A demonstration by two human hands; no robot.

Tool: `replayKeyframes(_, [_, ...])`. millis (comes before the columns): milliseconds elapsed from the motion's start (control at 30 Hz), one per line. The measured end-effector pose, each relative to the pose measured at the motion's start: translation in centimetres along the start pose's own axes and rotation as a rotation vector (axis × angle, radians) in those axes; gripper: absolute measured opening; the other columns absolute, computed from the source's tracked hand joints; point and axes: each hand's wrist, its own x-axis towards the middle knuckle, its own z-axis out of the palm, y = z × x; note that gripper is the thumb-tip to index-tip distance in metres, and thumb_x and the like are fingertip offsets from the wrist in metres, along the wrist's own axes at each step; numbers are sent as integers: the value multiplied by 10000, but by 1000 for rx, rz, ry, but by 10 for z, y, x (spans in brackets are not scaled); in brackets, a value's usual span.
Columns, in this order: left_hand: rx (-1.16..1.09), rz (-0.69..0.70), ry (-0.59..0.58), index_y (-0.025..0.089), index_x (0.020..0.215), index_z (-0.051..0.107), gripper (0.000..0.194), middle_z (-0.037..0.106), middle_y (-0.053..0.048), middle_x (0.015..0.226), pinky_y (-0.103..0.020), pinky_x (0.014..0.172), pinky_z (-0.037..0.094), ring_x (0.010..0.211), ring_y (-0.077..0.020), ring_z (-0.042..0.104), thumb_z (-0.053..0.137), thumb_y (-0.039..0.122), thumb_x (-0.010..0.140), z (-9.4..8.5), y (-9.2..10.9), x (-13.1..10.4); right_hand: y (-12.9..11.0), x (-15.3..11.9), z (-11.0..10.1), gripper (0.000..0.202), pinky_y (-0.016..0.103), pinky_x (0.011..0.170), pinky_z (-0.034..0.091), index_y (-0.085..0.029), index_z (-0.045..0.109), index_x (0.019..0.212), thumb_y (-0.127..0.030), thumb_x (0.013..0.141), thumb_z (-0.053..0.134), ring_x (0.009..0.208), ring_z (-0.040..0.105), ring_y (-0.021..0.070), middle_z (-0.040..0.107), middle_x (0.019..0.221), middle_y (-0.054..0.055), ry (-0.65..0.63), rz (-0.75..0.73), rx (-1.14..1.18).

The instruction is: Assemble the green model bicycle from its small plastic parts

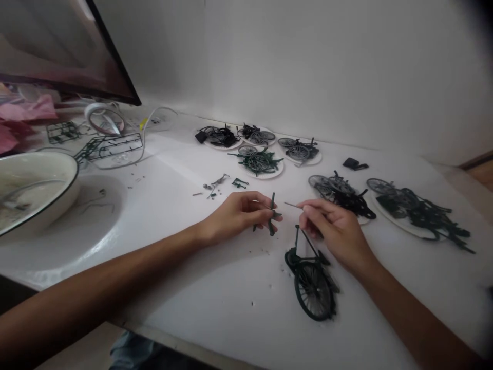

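My left hand point(252, 211), near the middle of the white table, pinches a small dark green plastic part point(272, 226) that has crossing arms. A thin rod point(292, 205) is gripped between the fingertips of my right hand point(325, 221), its free end pointing left towards the green part without touching it. Just below my right hand lies a partly built dark model bicycle point(314, 288), with one spoked wheel and part of a frame.
Paper plates point(269, 173) along the wall hold wheels and bicycle parts. Small loose pieces point(211, 189) lie beyond my left hand. On the left are an enamel bowl point(73, 172), green part frames point(115, 146), a tape roll point(90, 114) and a monitor point(115, 77).
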Motion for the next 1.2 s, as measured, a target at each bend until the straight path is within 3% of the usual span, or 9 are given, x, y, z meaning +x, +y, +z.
replayKeyframes(167, [15, -8, -6, 110, 1030, 604, 177, 728, -141, 1036, -273, 743, 498, 817, -160, 711, 623, 253, 928, -1, 0, 0, -4, -3, 0, 194, 237, 615, 534, -177, 670, 940, -365, 911, 634, 615, 639, 129, 719, 733, 31, 103, -45, -91])
replayKeyframes(267, [21, -31, -2, 115, 1030, 606, 181, 730, -134, 1026, -294, 777, 503, 829, -165, 708, 624, 264, 929, 0, 2, -1, -6, -10, 0, 232, 250, 536, 539, -179, 660, 927, -405, 923, 609, 555, 639, 141, 709, 695, 30, 57, -36, -65])
replayKeyframes(400, [42, -23, -12, 120, 994, 614, 180, 729, -128, 1026, -296, 781, 506, 830, -169, 706, 643, 278, 914, 0, 2, -1, -6, -16, 3, 263, 222, 391, 447, -190, 645, 907, -443, 932, 578, 451, 562, 113, 692, 691, 24, -34, 32, -22])
replayKeyframes(633, [116, 6, 23, 131, 1040, 615, 224, 727, -101, 890, -317, 792, 512, 861, -194, 690, 637, 319, 920, -4, -3, -1, -7, -18, 10, 189, 240, 542, 539, -203, 670, 1039, -338, 921, 609, 610, 654, 132, 754, 934, 57, -54, -22, 4])
replayKeyframes(900, [139, 25, 61, 111, 1013, 628, 232, 693, -117, 1012, -284, 761, 531, 870, -180, 684, 674, 302, 890, -2, -3, -2, -7, -19, 12, 190, 238, 506, 541, -206, 703, 1031, -327, 936, 591, 598, 643, 125, 759, 931, 51, -116, -52, 1])
replayKeyframes(1200, [136, 16, 61, 88, 999, 639, 183, 699, -86, 917, -224, 735, 537, 815, -134, 683, 676, 229, 888, -2, -1, -2, -3, -19, 10, 215, 222, 500, 541, -217, 719, 1055, -350, 933, 601, 597, 650, 117, 760, 910, 36, -137, -34, 40])
